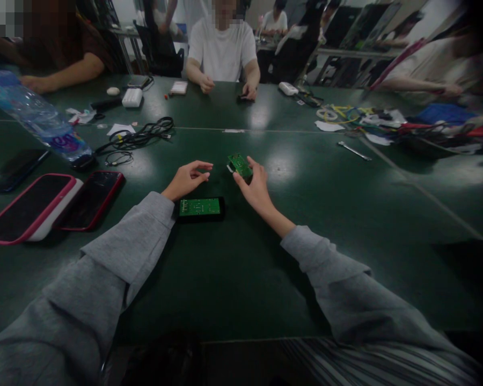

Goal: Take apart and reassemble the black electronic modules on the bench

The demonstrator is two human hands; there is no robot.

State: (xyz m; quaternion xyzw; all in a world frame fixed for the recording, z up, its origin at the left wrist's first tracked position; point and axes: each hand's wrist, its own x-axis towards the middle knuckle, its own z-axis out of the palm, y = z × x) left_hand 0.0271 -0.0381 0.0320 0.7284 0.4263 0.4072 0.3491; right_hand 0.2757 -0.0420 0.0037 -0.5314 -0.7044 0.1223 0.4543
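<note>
My right hand (pixel 255 182) grips a small green circuit board (pixel 240 164) by its edges, thumb on the near side and fingers on the far side. The board is tilted above the table, and a pale strip shows at its left edge. To the left, my left hand (pixel 189 178) hovers with its fingers curved and apart, nothing between them. Just below that hand, a black case (pixel 222 210) lies on the table with another green circuit board (pixel 201 207) in it.
A green table (pixel 257 279) spans the view. Phones (pixel 99 198), a water bottle (pixel 44 120) and black cables (pixel 145 134) are at left. A wrench (pixel 354 151) and tangled wires (pixel 406 126) lie at right. A person in a white shirt (pixel 224 51) sits opposite.
</note>
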